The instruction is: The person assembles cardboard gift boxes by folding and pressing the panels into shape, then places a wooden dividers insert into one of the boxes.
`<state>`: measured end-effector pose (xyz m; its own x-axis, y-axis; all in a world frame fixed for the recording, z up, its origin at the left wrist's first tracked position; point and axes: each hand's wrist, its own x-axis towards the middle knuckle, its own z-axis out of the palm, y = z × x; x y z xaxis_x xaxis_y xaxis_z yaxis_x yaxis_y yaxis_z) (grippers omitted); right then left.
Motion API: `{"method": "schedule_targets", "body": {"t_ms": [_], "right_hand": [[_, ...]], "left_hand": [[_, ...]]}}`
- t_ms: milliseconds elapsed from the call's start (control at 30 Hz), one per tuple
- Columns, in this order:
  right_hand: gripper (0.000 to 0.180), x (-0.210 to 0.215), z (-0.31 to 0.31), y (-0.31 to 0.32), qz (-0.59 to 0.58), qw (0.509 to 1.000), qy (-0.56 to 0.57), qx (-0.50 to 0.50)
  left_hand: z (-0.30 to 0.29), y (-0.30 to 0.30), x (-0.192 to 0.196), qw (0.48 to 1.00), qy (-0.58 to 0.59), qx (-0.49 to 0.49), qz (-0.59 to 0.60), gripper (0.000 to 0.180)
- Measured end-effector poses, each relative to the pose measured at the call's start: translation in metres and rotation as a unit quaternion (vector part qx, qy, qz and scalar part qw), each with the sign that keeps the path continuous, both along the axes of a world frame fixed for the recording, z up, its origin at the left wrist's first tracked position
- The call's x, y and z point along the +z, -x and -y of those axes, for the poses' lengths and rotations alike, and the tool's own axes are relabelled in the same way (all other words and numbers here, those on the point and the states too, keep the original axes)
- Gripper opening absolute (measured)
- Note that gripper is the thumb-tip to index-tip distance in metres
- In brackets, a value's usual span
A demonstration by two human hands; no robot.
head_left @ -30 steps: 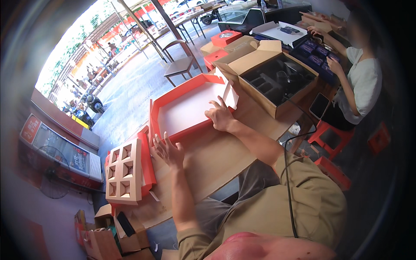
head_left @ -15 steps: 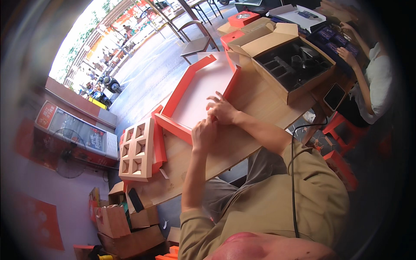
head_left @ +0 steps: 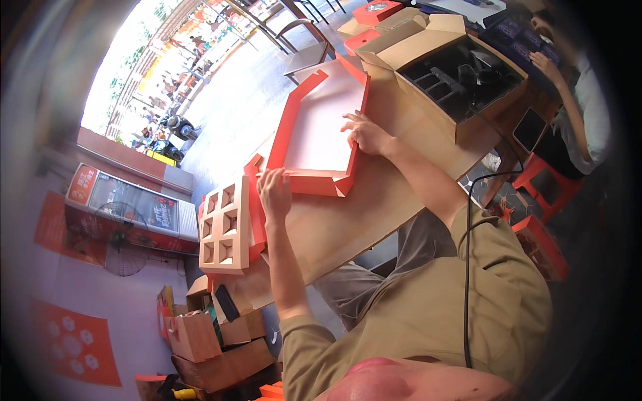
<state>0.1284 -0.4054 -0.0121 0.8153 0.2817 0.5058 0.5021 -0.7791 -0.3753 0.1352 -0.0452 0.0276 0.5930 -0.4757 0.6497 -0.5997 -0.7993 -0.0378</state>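
Fridge: a red-and-white glass-fronted cabinet [head_left: 134, 197] is standing well apart from the bench, beyond its left end.
Cartons: brown cardboard boxes [head_left: 224, 366] are standing in a pile below the bench's near-left corner.
Insert: a beige cardboard insert with six square cells [head_left: 218, 234] is lying at the left end of the pale brown wooden bench [head_left: 341, 230].
Phone: a black, flat, phone-like slab [head_left: 227, 303] is lying by the near-left corner.
Red card: folded red cardboard [head_left: 257, 227] is showing from beneath the insert's right side.
Left hand: the person's bare left hand [head_left: 275, 192] is touching the tray's near-left corner, fingers bunched; whether its grip is pinching the card, I cannot tell.
Tray: a red cardboard tray with low walls and a white floor [head_left: 322, 127] is lying mid-bench, toward the far edge, its white side facing up.
Right hand: the person's bare right hand [head_left: 368, 134] is resting on the tray's right wall, fingers bent; I cannot tell whether its grip is closing on the wall.
Carton: an open brown cardboard carton with a black inside [head_left: 491, 105] is standing near the bench's right end.
Co-worker: another person's hand [head_left: 546, 68] is reaching over dark blue boxes [head_left: 509, 40] beyond the carton.
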Motion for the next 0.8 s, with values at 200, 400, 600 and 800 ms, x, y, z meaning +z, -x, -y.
{"method": "schedule_targets", "body": {"t_ms": [200, 400, 600, 800], "right_hand": [[0.025, -0.007, 0.023, -0.005, 0.03, 0.977, -0.196, -0.079], [0.031, 0.047, -0.042, 0.057, -0.01, 0.987, -0.133, 0.088], [0.027, 0.033, -0.062, 0.061, -0.136, 0.99, -0.012, 0.042], [0.025, 0.03, -0.06, 0.057, -0.092, 0.993, -0.046, 0.05]], "left_hand": [[0.034, 0.031, -0.035, 0.998, 0.068, 0.01, 0.007, 0.018], [0.038, 0.04, -0.041, 0.995, 0.085, 0.026, 0.033, 0.019], [0.033, 0.045, -0.035, 0.995, 0.095, -0.004, 0.027, 0.018], [0.035, 0.043, -0.038, 0.984, 0.177, 0.019, -0.025, 0.04]]}}
